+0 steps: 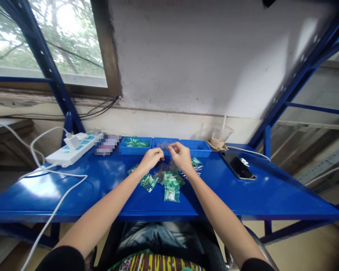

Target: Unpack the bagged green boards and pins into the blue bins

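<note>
My left hand point(152, 159) is closed, its fingertips pinched together above the bags on the table; what they hold is too small to make out. Close beside it, my right hand point(181, 155) pinches what looks like a small clear plastic bag point(163, 146) in front of the middle blue bin point(157, 140). Below both hands lies a loose pile of small clear bags point(171, 185) with green and white pieces inside. Several thin metal rods point(198, 170) lie by my right wrist, partly hidden by it.
The left blue bin point(136, 151) holds green packets, and a right blue bin point(200, 151) adjoins the row. A power strip point(73, 150) with white cables lies left. At right are a phone point(238, 165), white earbuds point(244, 162) and a plastic cup point(220, 136) with a straw.
</note>
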`<control>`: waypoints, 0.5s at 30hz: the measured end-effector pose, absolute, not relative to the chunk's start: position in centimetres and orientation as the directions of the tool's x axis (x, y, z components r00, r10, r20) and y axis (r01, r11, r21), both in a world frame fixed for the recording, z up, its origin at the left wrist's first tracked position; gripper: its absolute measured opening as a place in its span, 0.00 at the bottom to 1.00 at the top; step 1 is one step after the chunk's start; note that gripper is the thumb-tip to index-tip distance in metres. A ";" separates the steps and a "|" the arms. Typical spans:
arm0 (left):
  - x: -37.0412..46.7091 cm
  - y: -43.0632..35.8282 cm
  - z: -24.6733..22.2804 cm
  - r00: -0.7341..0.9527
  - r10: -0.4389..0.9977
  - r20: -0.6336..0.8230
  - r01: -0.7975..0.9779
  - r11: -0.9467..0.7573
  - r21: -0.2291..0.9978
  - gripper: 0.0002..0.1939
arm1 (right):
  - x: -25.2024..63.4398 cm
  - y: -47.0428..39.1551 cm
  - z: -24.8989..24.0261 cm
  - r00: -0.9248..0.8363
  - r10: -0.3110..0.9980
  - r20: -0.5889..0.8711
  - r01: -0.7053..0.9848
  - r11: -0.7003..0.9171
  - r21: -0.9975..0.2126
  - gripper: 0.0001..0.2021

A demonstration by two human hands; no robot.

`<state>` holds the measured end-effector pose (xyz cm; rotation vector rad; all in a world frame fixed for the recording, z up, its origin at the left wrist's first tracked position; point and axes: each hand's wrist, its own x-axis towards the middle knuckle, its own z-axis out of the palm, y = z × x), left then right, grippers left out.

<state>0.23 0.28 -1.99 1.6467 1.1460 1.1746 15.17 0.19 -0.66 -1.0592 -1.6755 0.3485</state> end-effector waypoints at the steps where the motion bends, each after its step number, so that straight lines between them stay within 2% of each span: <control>1: 0.3 0.2 -1.9 0.140 0.970 0.201 0.196 -0.226 0.954 0.06 | 14.9 0.0 -0.7 -0.048 0.778 0.627 0.453 0.576 -0.680 0.09; 5: 0.1 0.3 -1.5 0.117 0.993 -0.015 -0.054 0.022 0.998 0.19 | 14.4 -0.3 -0.9 -0.098 0.743 0.662 0.422 0.633 -0.649 0.08; 8: -0.2 0.6 -1.4 0.103 0.995 -0.003 -0.200 0.023 0.980 0.19 | 14.3 -0.3 -1.0 -0.126 0.731 0.671 0.424 0.651 -0.630 0.08; 10: -0.3 0.8 -1.4 0.047 0.995 0.086 -0.151 -0.078 0.985 0.15 | 14.4 -0.1 -1.1 -0.136 0.739 0.660 0.425 0.646 -0.635 0.10; 12: -0.4 0.7 -1.3 -0.005 0.981 0.196 -0.018 -0.196 0.980 0.12 | 14.5 0.1 -1.2 -0.124 0.763 0.634 0.416 0.620 -0.665 0.11; 15: -0.5 0.4 -1.2 -0.008 0.887 0.461 0.261 -0.443 0.858 0.08 | 14.5 0.4 -1.1 -0.075 0.824 0.562 0.367 0.547 -0.753 0.08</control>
